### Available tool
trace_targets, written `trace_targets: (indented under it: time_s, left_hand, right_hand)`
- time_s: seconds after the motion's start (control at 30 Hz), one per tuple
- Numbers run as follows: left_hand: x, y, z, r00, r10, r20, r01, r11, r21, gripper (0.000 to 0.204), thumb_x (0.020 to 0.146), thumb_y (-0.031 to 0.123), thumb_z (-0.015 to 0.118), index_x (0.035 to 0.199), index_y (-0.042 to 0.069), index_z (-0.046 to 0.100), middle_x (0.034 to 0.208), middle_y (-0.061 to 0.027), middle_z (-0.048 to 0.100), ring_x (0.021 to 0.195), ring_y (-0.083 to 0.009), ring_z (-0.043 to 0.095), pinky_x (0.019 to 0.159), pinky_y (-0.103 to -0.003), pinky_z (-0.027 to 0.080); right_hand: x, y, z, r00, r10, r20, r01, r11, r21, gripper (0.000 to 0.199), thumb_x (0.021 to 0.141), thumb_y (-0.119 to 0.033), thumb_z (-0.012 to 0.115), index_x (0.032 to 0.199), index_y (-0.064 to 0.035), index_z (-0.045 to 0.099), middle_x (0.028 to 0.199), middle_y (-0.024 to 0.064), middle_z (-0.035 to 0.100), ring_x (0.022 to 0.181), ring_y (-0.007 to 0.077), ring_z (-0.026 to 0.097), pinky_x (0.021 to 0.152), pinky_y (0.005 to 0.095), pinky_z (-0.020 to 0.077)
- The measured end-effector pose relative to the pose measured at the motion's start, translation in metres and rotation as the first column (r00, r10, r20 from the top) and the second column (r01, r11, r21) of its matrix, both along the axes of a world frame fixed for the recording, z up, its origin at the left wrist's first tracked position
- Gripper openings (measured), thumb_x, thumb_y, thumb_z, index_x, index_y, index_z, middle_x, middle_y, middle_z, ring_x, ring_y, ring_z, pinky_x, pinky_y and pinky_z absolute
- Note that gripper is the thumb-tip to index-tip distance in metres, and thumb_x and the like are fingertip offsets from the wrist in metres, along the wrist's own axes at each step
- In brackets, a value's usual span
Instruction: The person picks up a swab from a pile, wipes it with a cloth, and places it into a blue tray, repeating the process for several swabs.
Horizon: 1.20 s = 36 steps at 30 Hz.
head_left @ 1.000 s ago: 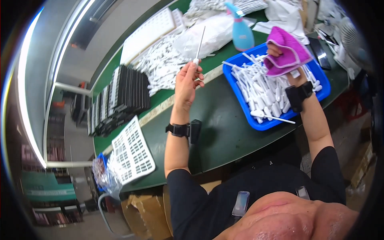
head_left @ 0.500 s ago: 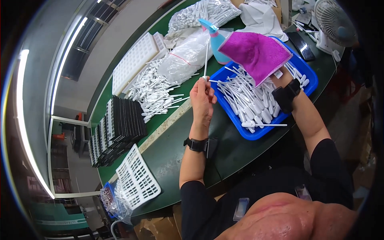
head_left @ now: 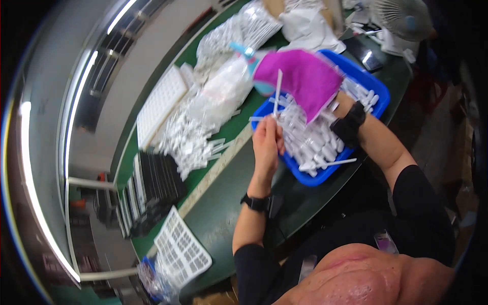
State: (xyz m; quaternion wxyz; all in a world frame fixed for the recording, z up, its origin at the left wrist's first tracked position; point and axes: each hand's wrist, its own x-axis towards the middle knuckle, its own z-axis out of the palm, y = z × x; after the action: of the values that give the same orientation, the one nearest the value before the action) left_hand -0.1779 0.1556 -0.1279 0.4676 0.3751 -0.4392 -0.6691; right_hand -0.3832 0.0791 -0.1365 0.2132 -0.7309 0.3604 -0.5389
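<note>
My left hand (head_left: 266, 145) is closed on the bulb end of a white plastic pipette (head_left: 278, 94), whose thin stem points up. A purple cloth (head_left: 307, 76) hangs from my right hand (head_left: 345, 104), which is mostly hidden beneath it. The cloth's left part lies close to the pipette stem; contact cannot be made out. Below both hands, a blue tray (head_left: 378, 81) holds a heap of white pipettes (head_left: 310, 142). One pipette (head_left: 333, 163) lies across the tray's near rim. The cloth partly covers a light-blue spray bottle (head_left: 243, 50).
Loose pipettes (head_left: 188, 132) pile up beside clear plastic bags (head_left: 223, 91) and a white perforated rack (head_left: 161, 104). Stacked black trays (head_left: 155, 185) and a white slotted sheet (head_left: 184, 249) sit at left. A phone (head_left: 367, 53) and fan (head_left: 401, 20) stand far right.
The purple cloth has swung left toward the pipette in my left hand, now covering more of the spray bottle. The whole view has shifted and blurred. Both hands keep their hold.
</note>
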Motion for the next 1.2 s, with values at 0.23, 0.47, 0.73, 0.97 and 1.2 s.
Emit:
trace_targets:
  time_s: [0.23,0.47,0.73,0.97,1.2]
  left_hand:
    - [-0.019,0.017,-0.002,0.996,0.044,0.082,-0.047,0.998,0.036,0.024,0.096,0.026,0.044,0.075,0.015,0.043,0.055,0.0100,0.029,0.042,-0.0001,0.026,0.036,-0.019,0.017]
    - [-0.016,0.009,-0.025,0.962,0.155,0.223,-0.047,0.905,-0.423,0.023,0.096,0.025,0.045,0.078,0.011,0.046,0.058,0.0065,0.037,0.042,-0.0019,0.030,0.036,-0.019,0.022]
    - [-0.042,0.042,-0.003,0.955,-0.245,0.169,0.267,0.955,-0.125,0.025,0.094,0.022,0.049,0.104,0.000,0.053,0.089,-0.0080,0.060,0.060,-0.0104,0.057,0.048,-0.022,0.045]
    - [-0.048,0.048,-0.015,0.965,-0.140,0.224,0.194,0.951,-0.242,0.027,0.094,0.020,0.050,0.106,-0.003,0.052,0.096,-0.0143,0.063,0.078,-0.0175,0.063,0.059,-0.026,0.053]
    - [-0.045,0.040,-0.015,0.966,-0.106,0.236,0.154,0.969,-0.194,0.026,0.094,0.022,0.050,0.099,-0.004,0.053,0.093,-0.0151,0.064,0.081,-0.0195,0.064,0.062,-0.027,0.055]
  right_hand:
    - [0.027,0.015,-0.005,0.584,0.337,0.739,-0.649,0.740,0.175,0.028,0.092,-0.032,0.050,0.098,-0.0057,0.056,0.066,0.0026,0.053,0.065,0.0194,0.057,0.071,0.0343,0.0487]
    - [0.042,0.021,0.008,0.593,0.153,0.791,-0.448,0.878,0.166,0.026,0.093,-0.031,0.050,0.105,-0.0086,0.055,0.080,0.0027,0.060,0.074,0.0116,0.058,0.069,0.0303,0.0492]
    - [0.032,-0.029,-0.054,0.548,0.180,0.817,-0.432,0.897,0.092,0.024,0.091,-0.028,0.054,0.110,-0.0123,0.056,0.092,-0.0004,0.062,0.079,0.0093,0.058,0.069,0.0261,0.0498]
    - [0.060,0.008,-0.027,0.523,0.206,0.827,-0.587,0.790,0.175,0.024,0.089,-0.025,0.057,0.110,-0.0130,0.055,0.095,-0.0010,0.061,0.078,0.0100,0.060,0.067,0.0267,0.0511]
    - [0.024,0.008,-0.008,0.531,0.116,0.839,-0.577,0.775,0.259,0.031,0.090,-0.029,0.054,0.116,-0.0130,0.054,0.106,0.0018,0.060,0.091,0.0116,0.058,0.078,0.0256,0.0474]
